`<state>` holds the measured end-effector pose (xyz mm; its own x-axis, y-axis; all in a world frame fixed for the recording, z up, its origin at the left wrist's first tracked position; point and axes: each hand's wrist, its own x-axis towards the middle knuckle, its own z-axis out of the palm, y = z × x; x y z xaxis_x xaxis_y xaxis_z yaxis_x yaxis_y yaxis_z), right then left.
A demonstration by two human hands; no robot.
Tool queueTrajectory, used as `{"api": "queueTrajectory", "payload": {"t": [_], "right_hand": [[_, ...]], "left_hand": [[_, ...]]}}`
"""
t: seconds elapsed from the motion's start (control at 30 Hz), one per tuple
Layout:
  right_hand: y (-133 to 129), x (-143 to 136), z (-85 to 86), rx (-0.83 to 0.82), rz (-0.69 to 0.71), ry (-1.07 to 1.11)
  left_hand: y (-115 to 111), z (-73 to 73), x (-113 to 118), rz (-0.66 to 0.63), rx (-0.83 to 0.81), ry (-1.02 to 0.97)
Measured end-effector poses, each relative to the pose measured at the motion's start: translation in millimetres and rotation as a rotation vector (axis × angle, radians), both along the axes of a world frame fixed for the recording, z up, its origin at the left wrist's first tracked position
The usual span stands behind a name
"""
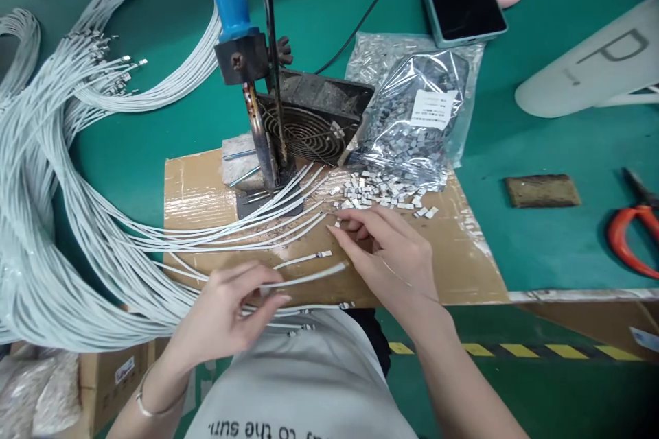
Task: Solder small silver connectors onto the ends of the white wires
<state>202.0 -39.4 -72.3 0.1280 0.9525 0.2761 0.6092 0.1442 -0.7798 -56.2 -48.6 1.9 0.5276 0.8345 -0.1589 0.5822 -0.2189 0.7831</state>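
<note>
My left hand point(231, 309) is closed in a pinch on a white cable point(314, 278), whose free end points right over the cardboard sheet point(463, 257). My right hand point(394, 254) has its thumb and index fingertips around a small metal connector point(337, 223), at the near edge of a loose pile of connectors point(384, 191). Several white cables fan out between the hands and a soldering iron point(262, 144) clamped upright with its tip down. A few cables near my lap carry metal connectors on their ends. The connector is apart from the held cable.
A thick bundle of white cables point(36, 219) covers the left side. Behind the iron stands a dark fan point(309, 134). Farther right are a plastic bag of connectors point(406, 116), a phone-like device point(463, 3), a white tumbler point(581, 68), a brown block point(543, 191) and red-handled pliers point(618, 236).
</note>
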Motion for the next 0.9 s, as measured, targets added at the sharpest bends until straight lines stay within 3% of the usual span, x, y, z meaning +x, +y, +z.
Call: {"api": "queueTrajectory", "payload": {"t": [0.07, 0.2, 0.4, 0.53, 0.67, 0.9], "right_hand": [[0, 1, -0.7, -0.024, -0.006, -0.013], [-3, 1, 0.7, -0.053, -0.020, 0.009], [-11, -3, 8.0, -0.061, -0.080, 0.102], [-12, -9, 20.4, -0.106, -0.146, 0.315], [-11, -17, 33.8, -0.169, -0.111, 0.502], [-10, -29, 43.4, -0.200, 0.112, 0.663]], "left_hand": [[3, 0.5, 15, -0.034, -0.119, -0.091], [11, -0.4, 37, 0.074, -0.364, -0.246], [19, -12.1, 48, 0.437, -0.604, -0.479], [16, -18.1, 44, 0.559, -0.758, -0.550], [13, -15.7, 45, 0.580, -0.758, -0.595], [13, -6.7, 49, 0.640, -0.753, -0.593]]}}
